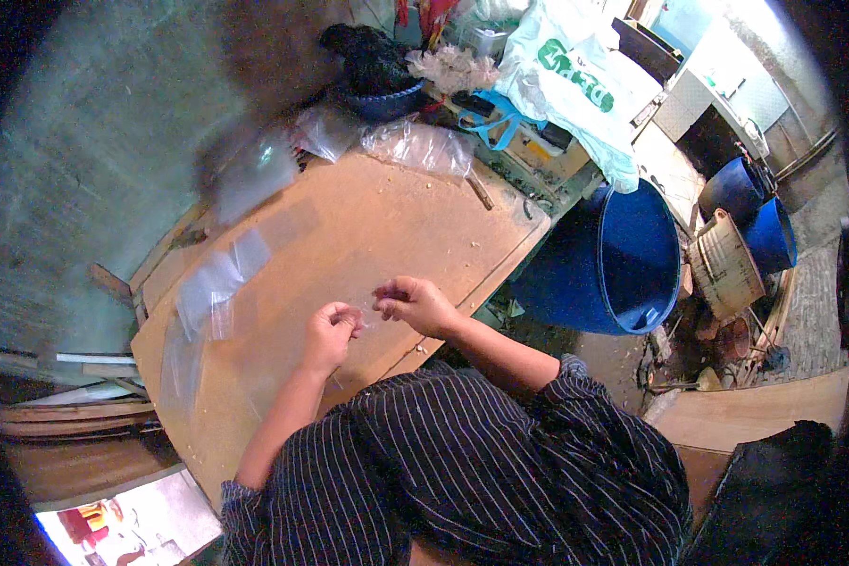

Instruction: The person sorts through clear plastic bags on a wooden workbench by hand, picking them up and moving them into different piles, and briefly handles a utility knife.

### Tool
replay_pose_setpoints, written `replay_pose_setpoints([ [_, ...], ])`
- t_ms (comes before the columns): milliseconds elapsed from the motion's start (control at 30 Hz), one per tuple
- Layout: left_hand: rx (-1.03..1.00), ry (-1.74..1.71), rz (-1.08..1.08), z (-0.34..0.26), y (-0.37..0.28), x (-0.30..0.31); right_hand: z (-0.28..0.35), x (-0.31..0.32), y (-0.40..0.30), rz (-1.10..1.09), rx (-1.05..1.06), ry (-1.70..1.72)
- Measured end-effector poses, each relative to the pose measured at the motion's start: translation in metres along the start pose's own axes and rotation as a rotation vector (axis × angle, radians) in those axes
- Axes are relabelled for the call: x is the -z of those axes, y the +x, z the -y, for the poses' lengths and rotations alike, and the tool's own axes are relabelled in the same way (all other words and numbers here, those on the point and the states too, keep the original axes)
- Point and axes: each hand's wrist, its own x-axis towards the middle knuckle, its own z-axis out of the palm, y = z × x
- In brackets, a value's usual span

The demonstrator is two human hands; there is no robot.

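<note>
My left hand (332, 332) is above the wooden tabletop (396, 233), thumb and fingers pinched on a clear plastic film (368, 315). The film is thin and hard to make out; it spans the small gap towards my right hand (414, 304). That hand has its fingers curled towards the film, and whether they grip it cannot be told. To the left lie frosted plastic bags (216, 283), partly overlapping. A small clear bag (222, 315) rests against them, and longer clear plastic sheets (182, 371) lie nearer the table's left edge.
Crumpled clear plastic (421, 145) and a short stick (480, 189) lie at the table's far side. Beyond are a dark basin (385, 102) and a white plastic bag (566, 78) bearing green writing. A large blue barrel (637, 255) stands right of the table, near a cream bucket (727, 265).
</note>
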Motion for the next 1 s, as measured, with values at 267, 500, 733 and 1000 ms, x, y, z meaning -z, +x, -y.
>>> replay_pose_setpoints([
  [267,-0.1,0.189,-0.008,0.001,0.0,0.002,0.015,0.0,0.003,0.057,-0.219,-0.019],
  [500,-0.059,0.014,0.002,-0.006,-0.002,0.006,0.005,0.013,0.005,0.141,-0.086,0.109],
  [733,-0.041,0.056,-0.024,0.004,-0.003,0.006,0.008,0.007,0.002,0.197,-0.089,-0.006],
  [1000,-0.09,0.213,-0.037,0.021,0.002,0.008,0.013,0.009,0.01,0.176,-0.205,-0.151],
])
